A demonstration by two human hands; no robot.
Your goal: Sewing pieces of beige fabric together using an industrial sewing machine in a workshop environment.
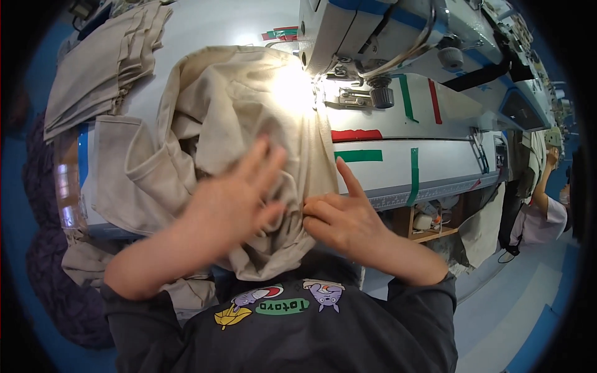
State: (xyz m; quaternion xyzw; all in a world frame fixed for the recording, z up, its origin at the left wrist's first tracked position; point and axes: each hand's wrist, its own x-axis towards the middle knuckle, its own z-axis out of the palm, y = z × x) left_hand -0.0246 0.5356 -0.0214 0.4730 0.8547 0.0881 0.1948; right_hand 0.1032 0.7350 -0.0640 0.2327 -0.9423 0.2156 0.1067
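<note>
A bunched beige cloth (214,93) lies on the sewing machine's white bed, its right edge running up to the lit needle area (318,93). Over the cloth's middle, my left hand (233,193) is smeared by motion, with its fingers spread and nothing seen in them. My right hand (345,221) is at the cloth's right edge, thumb and bent fingers closed on a fold, while the index finger points up along the edge. The cloth's lower folds hang over the table's front edge towards my lap. The sewing machine (385,37) stands at the upper right, its lamp washing out part of the cloth.
A stack of beige cloth pieces (109,68) lies at the left. Red tape (356,135) and green tape (359,156) mark the table, with a ruler strip (398,198) along its front. Under it is a small wooden shelf (429,235). Another person (541,217) works at far right.
</note>
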